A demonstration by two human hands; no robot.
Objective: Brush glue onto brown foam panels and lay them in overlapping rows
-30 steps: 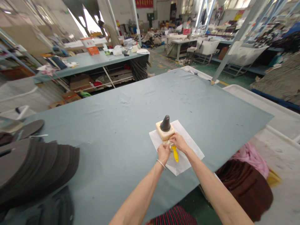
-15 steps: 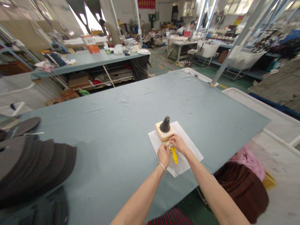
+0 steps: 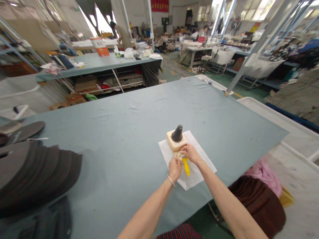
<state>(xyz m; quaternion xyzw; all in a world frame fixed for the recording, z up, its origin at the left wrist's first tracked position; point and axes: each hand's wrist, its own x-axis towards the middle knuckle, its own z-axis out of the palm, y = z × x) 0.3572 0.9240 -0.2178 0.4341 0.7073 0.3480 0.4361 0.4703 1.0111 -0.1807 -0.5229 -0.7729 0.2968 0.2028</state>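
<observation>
A brush with a yellow handle (image 3: 186,167) points toward me over a sheet of white paper (image 3: 195,179). My left hand (image 3: 175,168), with a bangle at the wrist, is closed in a pinch at the left of the brush's head. My right hand (image 3: 190,154) pinches from the other side, just above the handle. Pale material (image 3: 177,154) shows between the fingertips; whether it is bristle or something else I cannot tell. Right behind the hands stands a cream-coloured block (image 3: 172,142) with a black cone (image 3: 177,133) upright on top.
The paper lies on a wide table with a blue-grey cover (image 3: 119,139). Stacked dark curved pieces (image 3: 50,172) fill its left end. Brown material (image 3: 256,202) and pink cloth (image 3: 265,176) sit below the right edge. A metal post (image 3: 245,68) rises at the far right corner.
My left hand has drawn slightly down and away from the right hand, showing more pale material between them. The view has shifted a little; the block and paper keep their places.
</observation>
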